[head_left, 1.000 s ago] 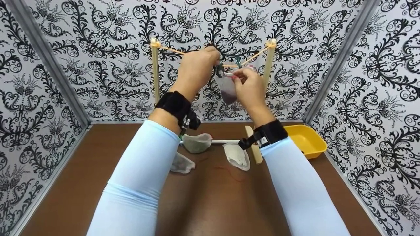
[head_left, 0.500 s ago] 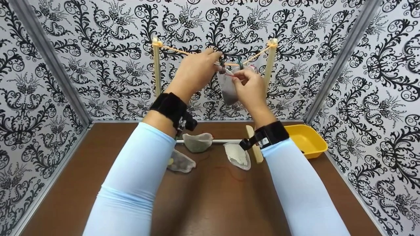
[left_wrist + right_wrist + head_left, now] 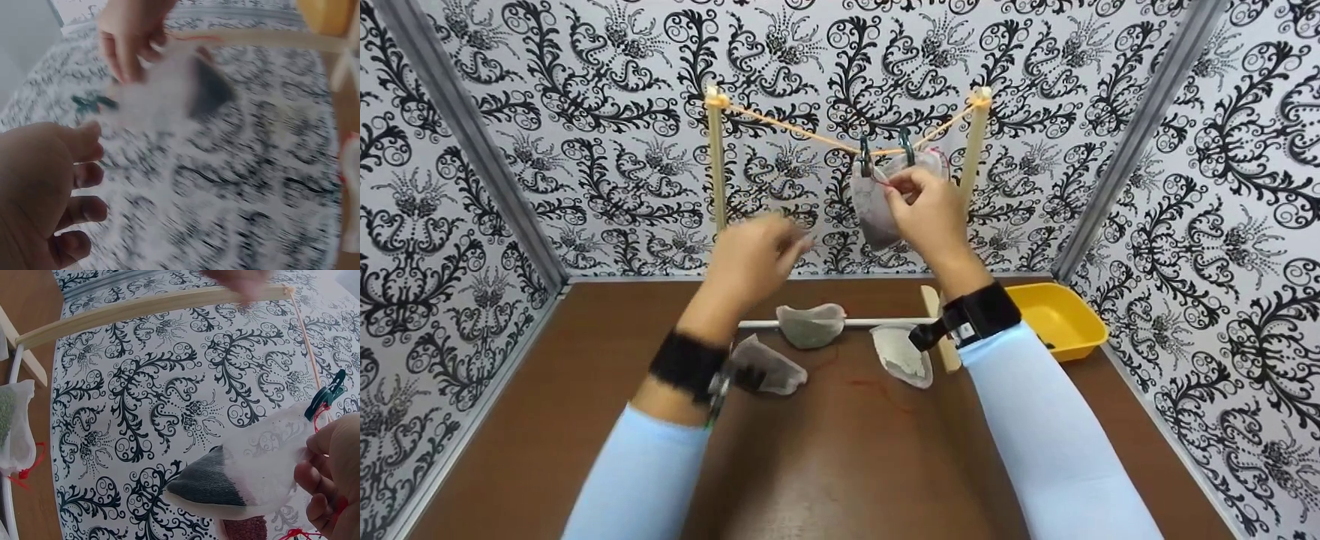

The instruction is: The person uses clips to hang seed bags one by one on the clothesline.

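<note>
A sheer pouch with dark contents (image 3: 874, 210) hangs from an orange cord (image 3: 802, 133), held by a dark green clip (image 3: 864, 156). My right hand (image 3: 934, 214) pinches the red drawstring at the pouch's top, close to the clip. The right wrist view shows the pouch (image 3: 261, 450) tilted, its dark filling at the closed end. Away from the cord, my left hand (image 3: 754, 259) is blurred and to the left. Its fingers (image 3: 90, 208) are loosely curled around nothing. A second pouch with reddish contents (image 3: 247, 529) is partly hidden behind the first.
Wooden posts (image 3: 716, 165) hold up the cord; another clip (image 3: 907, 146) is on it. On the brown table (image 3: 840, 465) lie a greenish-filled pouch (image 3: 811, 328), a white-filled pouch (image 3: 901, 356) and a greyish pouch (image 3: 771, 367). A yellow tub (image 3: 1061, 319) stands at right.
My left hand has let go of the clip and moved down and left, away from the cord. The clip stays on the cord with the pouch. The right hand has barely moved.
</note>
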`<move>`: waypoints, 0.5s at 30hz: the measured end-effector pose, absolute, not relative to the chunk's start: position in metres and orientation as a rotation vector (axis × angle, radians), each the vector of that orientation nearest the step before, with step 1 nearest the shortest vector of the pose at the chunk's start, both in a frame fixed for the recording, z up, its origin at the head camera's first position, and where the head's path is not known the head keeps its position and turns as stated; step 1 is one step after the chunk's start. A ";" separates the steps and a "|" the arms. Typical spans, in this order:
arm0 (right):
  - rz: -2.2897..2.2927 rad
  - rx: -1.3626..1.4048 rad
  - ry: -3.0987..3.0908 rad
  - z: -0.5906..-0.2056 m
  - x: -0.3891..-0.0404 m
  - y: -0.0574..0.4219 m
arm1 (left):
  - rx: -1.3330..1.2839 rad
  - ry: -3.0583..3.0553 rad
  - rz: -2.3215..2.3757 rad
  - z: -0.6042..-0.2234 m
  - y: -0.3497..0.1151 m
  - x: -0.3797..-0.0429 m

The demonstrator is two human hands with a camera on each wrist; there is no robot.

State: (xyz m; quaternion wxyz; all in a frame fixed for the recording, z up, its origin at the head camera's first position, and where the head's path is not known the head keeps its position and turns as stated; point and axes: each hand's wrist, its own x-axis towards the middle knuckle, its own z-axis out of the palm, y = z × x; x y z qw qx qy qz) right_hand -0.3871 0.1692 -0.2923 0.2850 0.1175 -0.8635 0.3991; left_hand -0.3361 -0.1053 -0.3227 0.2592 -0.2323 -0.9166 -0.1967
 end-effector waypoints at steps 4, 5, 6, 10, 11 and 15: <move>1.045 0.329 -2.315 -0.297 -0.383 0.168 | -0.456 -2.590 -0.699 -0.389 -0.131 -0.328; 1.042 0.338 -2.313 -0.299 -0.382 0.168 | -0.406 -2.614 -0.746 -0.405 -0.137 -0.326; 1.043 0.350 -2.307 -0.301 -0.381 0.168 | -0.357 -2.632 -0.790 -0.420 -0.142 -0.325; 1.073 0.386 -2.278 -0.310 -0.376 0.171 | -0.187 -2.671 -0.857 -0.466 -0.160 -0.324; 1.091 0.388 -2.269 -0.311 -0.374 0.173 | -0.142 -2.680 -0.861 -0.474 -0.164 -0.325; 1.135 0.365 -2.158 -0.316 -0.369 0.186 | 0.013 -2.732 -0.875 -0.495 -0.183 -0.328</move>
